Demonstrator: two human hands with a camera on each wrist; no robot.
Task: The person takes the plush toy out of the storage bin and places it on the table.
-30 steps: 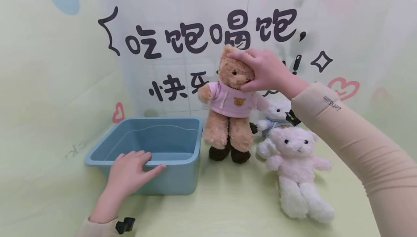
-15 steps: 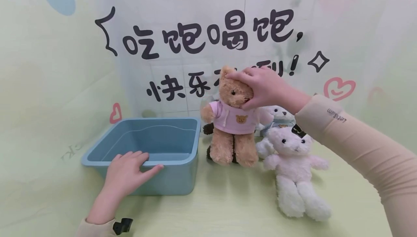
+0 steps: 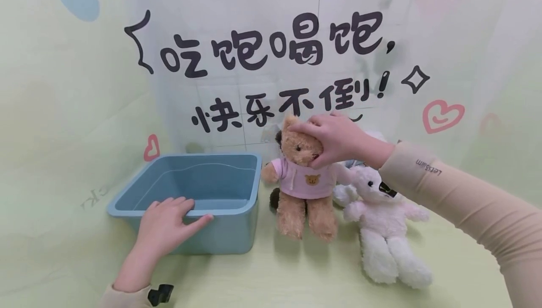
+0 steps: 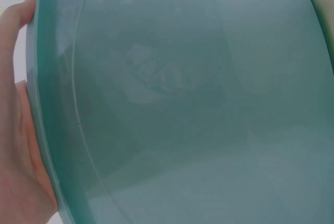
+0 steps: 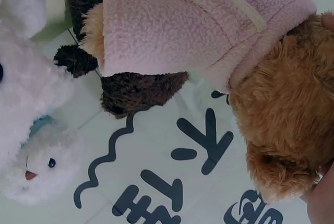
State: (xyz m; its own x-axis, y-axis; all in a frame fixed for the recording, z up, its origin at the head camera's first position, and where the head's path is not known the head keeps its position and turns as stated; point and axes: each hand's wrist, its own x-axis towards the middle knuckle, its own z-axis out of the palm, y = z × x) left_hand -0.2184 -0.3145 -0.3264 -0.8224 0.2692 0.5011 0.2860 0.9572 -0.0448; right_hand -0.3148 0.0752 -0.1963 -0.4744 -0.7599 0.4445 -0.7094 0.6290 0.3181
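In the head view my right hand (image 3: 338, 136) grips a tan teddy bear (image 3: 292, 218) by the head, fingers over its crown and thumb by its muzzle. The bear wears a pink hoodie (image 5: 156, 36) and hangs upright close over the table, right of a blue plastic tub (image 3: 237, 232). My left hand (image 3: 163, 228) holds the tub's near rim, fingers hooked over it and thumb along the outside; the left wrist view shows the thumb (image 4: 26, 12) at the rim. The fingertips inside the tub are hidden.
A white-and-pink plush bear (image 3: 383, 223) leans at the right. Behind it is a white plush bear (image 5: 49, 161), mostly hidden in the head view. Dark brown plush (image 3: 274, 200) shows behind the tan bear. A printed backdrop (image 3: 254, 16) rises behind the table (image 3: 296, 280).
My right hand has lowered the tan teddy bear and brought it nearer, uncovering the lettering behind. The left hand stays on the tub's rim.
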